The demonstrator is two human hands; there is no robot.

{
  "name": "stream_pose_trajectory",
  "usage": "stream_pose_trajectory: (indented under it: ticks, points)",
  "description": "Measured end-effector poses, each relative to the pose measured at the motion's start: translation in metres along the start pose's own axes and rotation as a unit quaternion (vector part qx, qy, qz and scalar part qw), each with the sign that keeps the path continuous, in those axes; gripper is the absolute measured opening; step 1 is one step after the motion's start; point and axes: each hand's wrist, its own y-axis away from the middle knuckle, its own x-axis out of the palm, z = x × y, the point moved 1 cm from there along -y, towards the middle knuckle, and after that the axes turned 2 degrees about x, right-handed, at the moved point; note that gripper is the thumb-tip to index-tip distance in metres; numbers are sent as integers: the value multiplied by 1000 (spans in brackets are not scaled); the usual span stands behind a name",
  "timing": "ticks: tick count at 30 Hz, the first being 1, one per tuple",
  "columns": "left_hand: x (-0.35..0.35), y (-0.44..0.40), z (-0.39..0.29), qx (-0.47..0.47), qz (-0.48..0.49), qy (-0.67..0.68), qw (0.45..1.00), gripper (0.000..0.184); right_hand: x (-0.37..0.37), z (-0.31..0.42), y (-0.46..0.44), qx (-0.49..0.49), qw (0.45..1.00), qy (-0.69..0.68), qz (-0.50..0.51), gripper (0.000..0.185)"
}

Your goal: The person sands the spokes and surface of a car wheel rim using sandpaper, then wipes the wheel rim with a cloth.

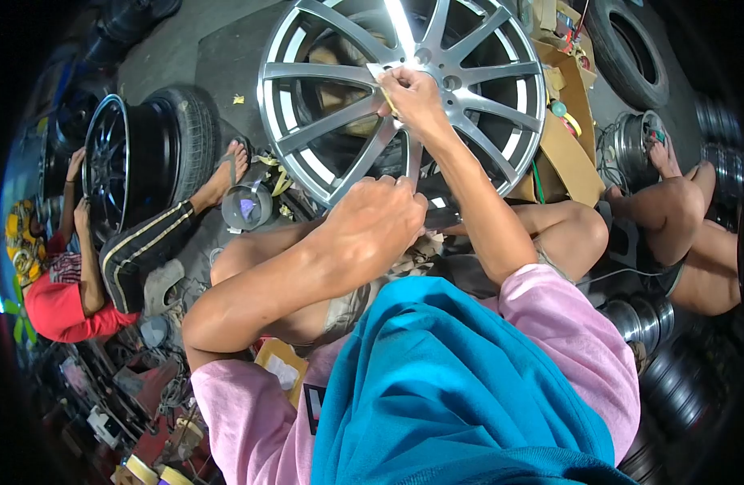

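A large silver alloy wheel rim (332,133) with several spokes lies face up in front of my knees. Over its center, my right hand (411,99) pinches a small pale strip (377,71) beside the hub; a yellowish edge shows under the fingers. The strip's exact kind is unclear. My left hand (378,212) is closed in a fist at the rim's near edge, by the bottom spoke. Its fingers curl out of sight, so what they grip is hidden.
An open cardboard box (567,129) with tape rolls stands right of the rim. A clear round container (247,206) sits to the left. A co-worker in a red shirt (65,307) handles a dark rim (107,162); another person's hand (665,153) touches a rim at right. A tire (626,52) lies behind.
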Motion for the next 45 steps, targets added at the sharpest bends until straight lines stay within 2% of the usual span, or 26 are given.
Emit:
stream_pose_trajectory:
  ticks: [4, 10, 14, 16, 18, 20, 22, 25, 28, 29, 30, 32, 36, 43, 45]
  points:
    - [2, 0, 2, 5, 4, 2, 1000, 26, -5, -10, -2, 25, 999, 28, -24, 26]
    - [-1, 1, -3, 4, 11, 5, 1000, 25, 13, 2, -6, -35, 999, 12, 12, 29]
    - [-4, 5, 3, -1, -5, 4, 1000, 25, -6, 2, -3, -61, 997, -37, 5, 29]
    - [-3, 5, 2, 7, -10, 14, 1000, 26, -16, 7, 9, -153, 988, -19, -11, 27]
    - [2, 7, 1, 16, -30, 15, 999, 26, -14, 8, 22, -150, 989, -6, -1, 24]
    - [1, 6, -1, 12, -25, 7, 1000, 26, -8, 5, 28, -221, 974, 36, 40, 20]
    - [0, 4, -1, 8, -20, -1, 1000, 26, -4, -4, 20, -299, 946, 129, 9, 18]
    - [2, 1, 2, 2, -15, 2, 1000, 27, -4, 6, 21, -286, 940, 185, -10, 19]
    - [7, -4, 1, 8, -22, -3, 1000, 27, -7, 36, 24, -126, 978, 21, 163, 23]
    - [7, -6, -1, 5, -9, -3, 1000, 26, -5, 37, 19, -95, 958, -125, 240, 24]
    - [7, -7, -2, 0, 4, -4, 1000, 26, -3, 36, 18, -96, 957, -128, 241, 24]
    - [6, -5, -1, -3, -3, -5, 1000, 25, 2, 36, 17, -173, 966, -126, 144, 24]
    - [1, -3, 2, -7, -2, -7, 1000, 26, -10, 10, 3, -141, 987, -78, 25, 23]
    - [7, 0, 0, -1, 3, -16, 1000, 27, -1, -10, 2, -110, 991, -66, -39, 23]
    - [7, 1, 1, -4, -10, -16, 1000, 27, -4, -9, 3, -83, 994, -38, -61, 29]
